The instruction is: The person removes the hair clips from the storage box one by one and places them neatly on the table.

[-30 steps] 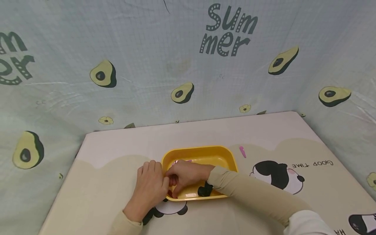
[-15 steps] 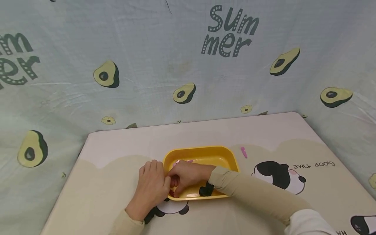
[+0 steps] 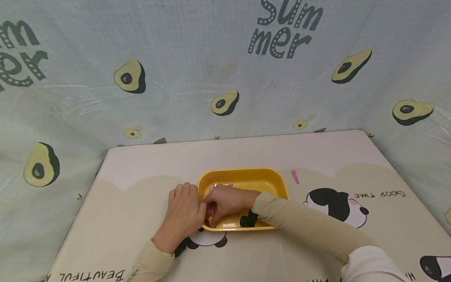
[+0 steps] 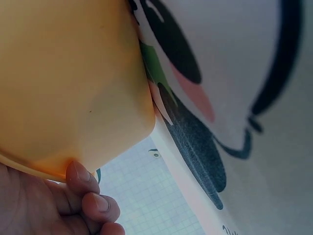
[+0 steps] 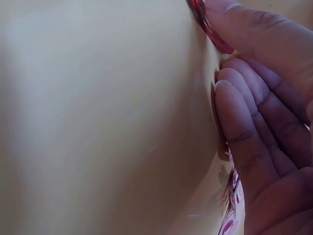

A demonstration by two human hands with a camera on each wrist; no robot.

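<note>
My left hand (image 3: 184, 211) grips the left rim of a yellow tray (image 3: 260, 176); in the left wrist view its curled fingertips (image 4: 82, 178) press beneath the rim. Inside the tray's left end is my right hand (image 3: 229, 201), its fingers reaching to the tray's surface. In the right wrist view, the thumb touches a shiny red piece (image 5: 210, 29), apart from the other fingers. Pink pieces (image 3: 230, 185), perhaps hair clips, lie behind the right hand, partly hidden by it. A black object (image 3: 248, 219) of unclear kind sits under the right wrist.
A pink snap hair clip (image 3: 294, 176) lies on the table to the right of the tray. The table cover (image 3: 134, 223) has printed cartoon animals and lettering. A curtain with avocado prints (image 3: 176, 78) hangs behind the table and along its sides.
Both hands stay at the tray's left end with little visible movement. The head view has tilted slightly downward, so printed lettering shows at the bottom left.
</note>
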